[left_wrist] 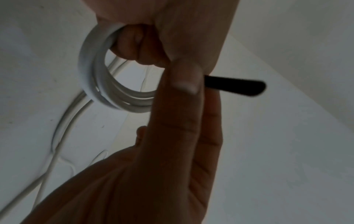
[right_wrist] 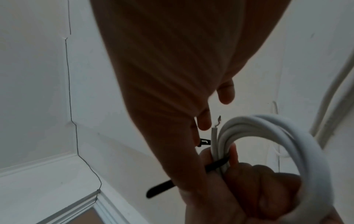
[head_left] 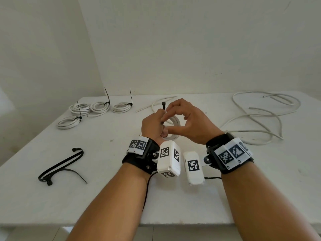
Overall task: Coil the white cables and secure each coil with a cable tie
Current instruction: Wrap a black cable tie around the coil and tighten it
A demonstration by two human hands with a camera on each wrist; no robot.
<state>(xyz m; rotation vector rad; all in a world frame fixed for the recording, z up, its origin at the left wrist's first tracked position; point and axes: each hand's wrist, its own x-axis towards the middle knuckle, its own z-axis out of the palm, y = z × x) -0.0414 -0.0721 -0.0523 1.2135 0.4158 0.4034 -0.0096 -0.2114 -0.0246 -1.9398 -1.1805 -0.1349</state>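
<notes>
— Cables first: where do we stand? Loose white cables point(head_left: 257, 115) sprawl over the right of the table point(head_left: 107, 197), four tied coils point(head_left: 99, 106) sit at the far left, and spare black ties point(head_left: 60, 166) lie near the left front edge.

— And the coil point(head_left: 174, 120) we are working on sits between our hands, lifted off the table. Our left hand point(head_left: 152, 126) has its fingers curled through the ring, gripping the turns together.

— The cable tie point(right_wrist: 216, 164) already crosses the bundle where that hand clamps it. Our right hand point(head_left: 187, 119) pinches the tie with thumb and forefinger, the other fingers loosely spread.

— So the step, as we judge it, is feeding the tail into the head point(head_left: 163, 103) and pulling it snug.

— To do it well, we keep the left grip firm so no turn springs out, and catch the cut cable end point(right_wrist: 214, 131) under the strap.

— We hold the head steady, line the tail up straight, then pull evenly. Which face of the tie is ribbed, we cannot tell.
</notes>
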